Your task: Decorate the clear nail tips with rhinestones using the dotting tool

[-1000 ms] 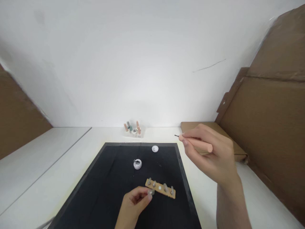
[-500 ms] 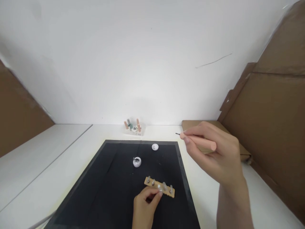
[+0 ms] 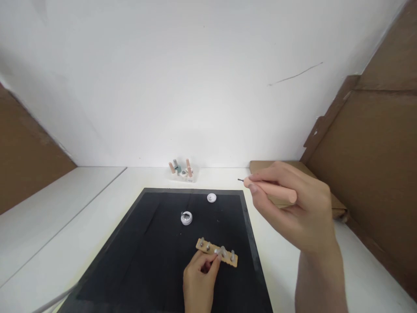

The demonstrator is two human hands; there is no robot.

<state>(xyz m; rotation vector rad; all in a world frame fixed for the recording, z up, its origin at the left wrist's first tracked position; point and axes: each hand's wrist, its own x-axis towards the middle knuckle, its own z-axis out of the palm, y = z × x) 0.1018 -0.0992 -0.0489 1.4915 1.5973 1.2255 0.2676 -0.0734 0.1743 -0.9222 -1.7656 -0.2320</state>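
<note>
So the left hand (image 3: 199, 278) has thumb and finger pressed together, pinching a small clear piece (image 3: 219, 251) right at the middle of a wooden strip (image 3: 227, 258). Four similar clear pieces (image 3: 232, 255) stand on that strip, two on the left of the grip and two on the right. My read: the step in hand is seating that piece in the middle spot, though honestly I can't tell if it's fully down, since the fingers hide the contact. The right hand (image 3: 304, 213) is up in the air, well to the right of the left grip and farther out, with a peach-handled brush (image 3: 276, 191) pinched pen-style, dark tip pointing left and touching nothing. Beyond the left grip and off to its left there's a white pot (image 3: 186, 218) with something dark at its rim, and a white lid (image 3: 211, 198) farther out, almost straight ahead, all on the black mat (image 3: 156, 261). If you ask me, the next move calls for a light, straight press with the left fingertips, without knocking the neighbours, and the brush tip kept clear.
</note>
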